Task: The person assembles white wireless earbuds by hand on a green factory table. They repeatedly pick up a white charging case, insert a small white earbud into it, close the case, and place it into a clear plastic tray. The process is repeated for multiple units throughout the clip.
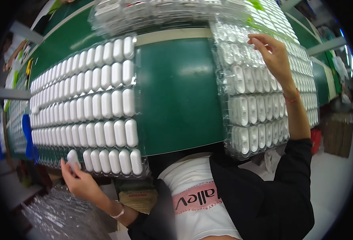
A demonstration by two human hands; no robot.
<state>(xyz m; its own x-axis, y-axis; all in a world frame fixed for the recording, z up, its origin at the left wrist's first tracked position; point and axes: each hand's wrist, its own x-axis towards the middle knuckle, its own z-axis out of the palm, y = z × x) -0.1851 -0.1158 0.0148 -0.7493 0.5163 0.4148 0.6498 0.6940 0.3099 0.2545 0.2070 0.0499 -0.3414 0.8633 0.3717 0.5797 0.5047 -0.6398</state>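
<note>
My left hand (80, 182) is at the near left, its thumb and fingers closed on a white oval plastic case (72, 157). That case is tilted over the near row of a clear plastic tray (142, 120), beside a gap in the row. Rows of similar white oval pieces (108, 106) fill much of this tray. On the right, my right hand (272, 54) hovers over another clear tray (223, 108). Its fingers are bent together, and anything between the tips is too small to make out. White hollowed pieces (250, 108) sit in rows there; the far rows look like bare clear pockets.
A green tabletop (178, 96) lies between the trays. Stacked clear trays (156, 14) stand at the far side. Clear plastic (64, 212) is heaped below the left edge. Metal posts (8, 93) rise at both sides. Another person's arm (14, 56) shows at far left.
</note>
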